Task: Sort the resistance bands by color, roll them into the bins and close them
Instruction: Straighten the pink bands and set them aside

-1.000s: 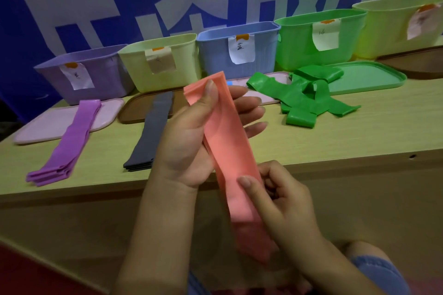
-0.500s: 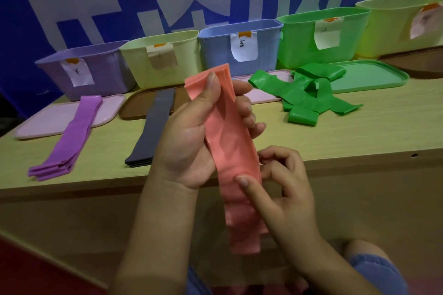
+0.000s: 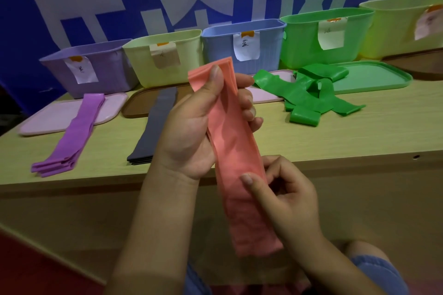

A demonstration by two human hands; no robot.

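Note:
A stack of pink resistance bands hangs in front of the table edge. My left hand grips its upper part, thumb on the front near the top. My right hand pinches the lower half between thumb and curled fingers. On the table lie a flat purple band stack, a dark grey band stack and a loose heap of green bands. Behind them stand five open bins: purple, pale green, blue, green and yellow-green.
Lids lie flat in front of the bins: a pink lid, a brown lid, a green lid and another brown lid at far right. A blue banner wall stands behind. My knee shows below the table.
My right hand has slid along the lower half of the pink bands, which now hang straighter. The left hand keeps its grip at the top.

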